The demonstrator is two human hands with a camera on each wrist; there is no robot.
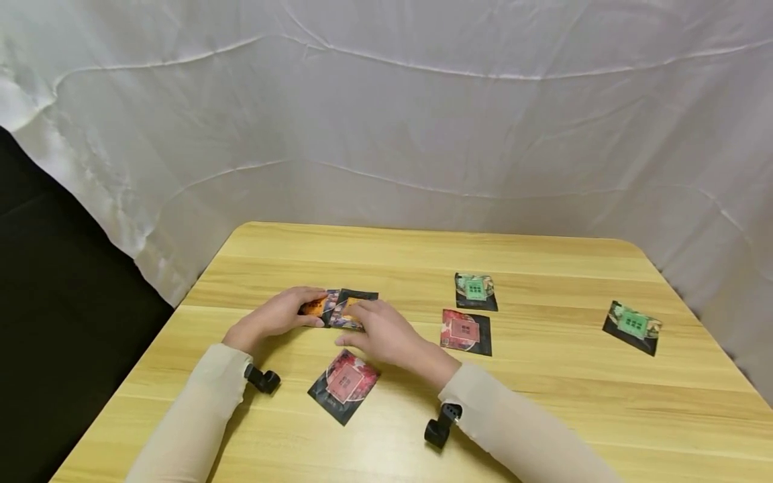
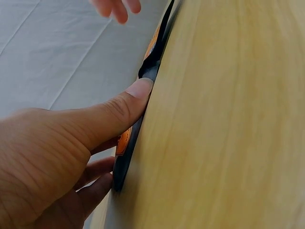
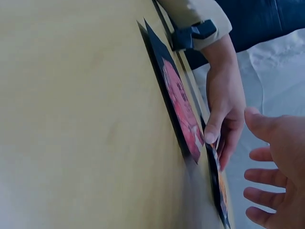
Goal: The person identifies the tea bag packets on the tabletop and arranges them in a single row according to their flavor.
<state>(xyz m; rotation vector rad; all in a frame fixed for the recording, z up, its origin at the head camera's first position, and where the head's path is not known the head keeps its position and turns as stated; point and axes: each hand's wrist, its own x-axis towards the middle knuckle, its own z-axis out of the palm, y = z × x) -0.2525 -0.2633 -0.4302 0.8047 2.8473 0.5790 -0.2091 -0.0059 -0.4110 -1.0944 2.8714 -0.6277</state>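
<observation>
Flat on the table, a black packet with an orange label (image 1: 314, 307) is held by my left hand (image 1: 274, 314), its thumb (image 2: 140, 88) on the near edge and fingers on the far side. A second orange-labelled packet (image 1: 343, 300) lies against it on the right, its edge overlapping the first. Over that second packet hovers my right hand (image 1: 389, 333); in the right wrist view its fingers (image 3: 264, 176) are spread and apart from the packet. Closer to me, a black packet with a red label (image 1: 344, 386) lies tilted on the table.
Right of my right hand, another red-labelled packet (image 1: 466, 332) lies just below a green-labelled packet (image 1: 475, 291). A second green-labelled packet (image 1: 632, 325) lies near the table's right edge. Pale cloth (image 1: 386, 134) hangs behind the wooden table (image 1: 543, 261).
</observation>
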